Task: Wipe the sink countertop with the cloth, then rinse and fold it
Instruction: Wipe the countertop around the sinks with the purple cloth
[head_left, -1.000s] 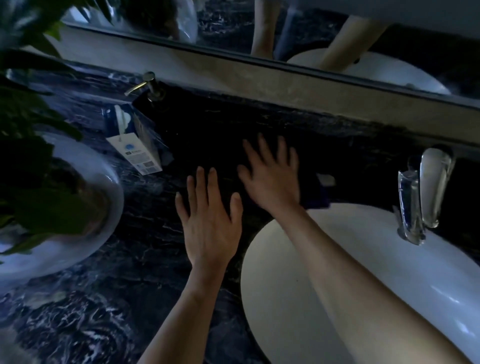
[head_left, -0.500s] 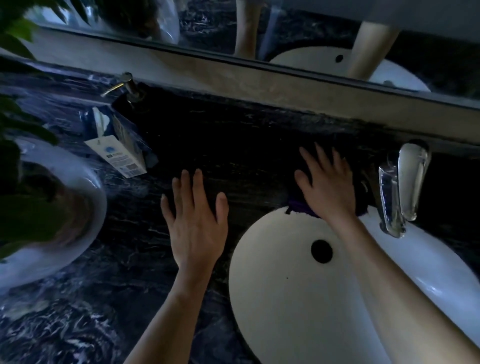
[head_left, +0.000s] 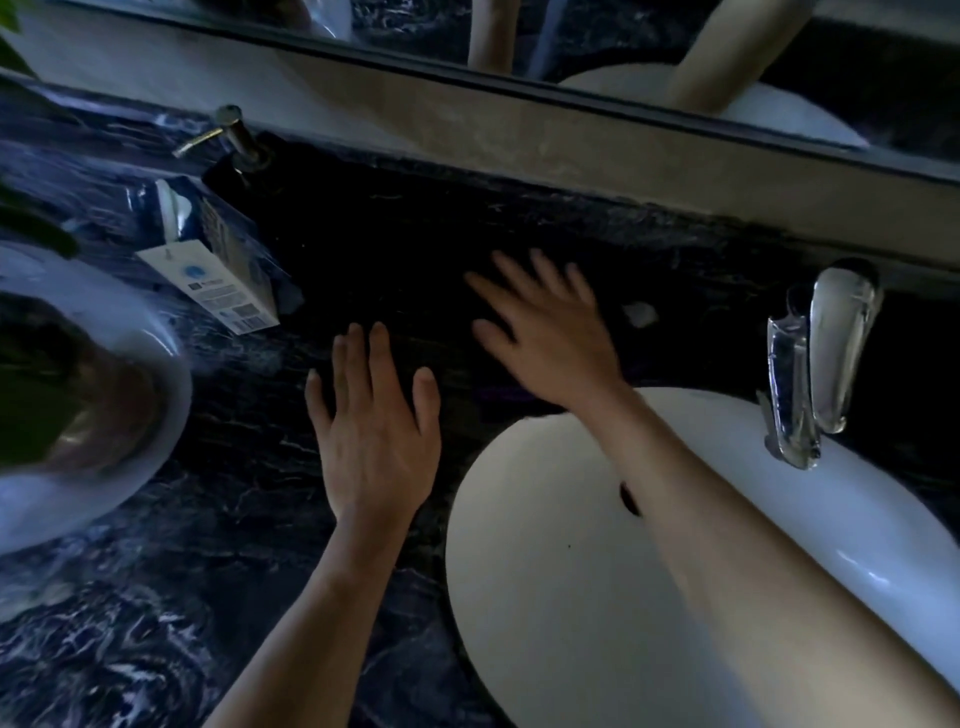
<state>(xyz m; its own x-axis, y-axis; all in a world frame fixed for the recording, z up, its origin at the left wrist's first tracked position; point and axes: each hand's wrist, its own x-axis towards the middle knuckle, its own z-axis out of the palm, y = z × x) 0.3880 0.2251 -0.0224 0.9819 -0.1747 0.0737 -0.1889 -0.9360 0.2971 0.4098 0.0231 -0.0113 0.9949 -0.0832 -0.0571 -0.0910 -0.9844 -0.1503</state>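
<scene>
R hand flat, fingers spread, pressing dark cloth onto countertop just behind sink basin to wipe. L hand flat beside basin, empty, prob. bracing.

- The countertop is dark polished stone veined in white, glossy where light catches it left of the sink.
- The sink is smooth white ceramic with a soft sheen along its right rim.
- The tap, at the sink's back right edge, is mirror-bright chromed metal.
- A dark cloth, barely distinguishable from the stone, lies matt behind the sink under the flat right hand.
- A printed cardboard carton sits well left of the sink.
- Behind the carton, a pump dispenser shows brushed metal.
</scene>
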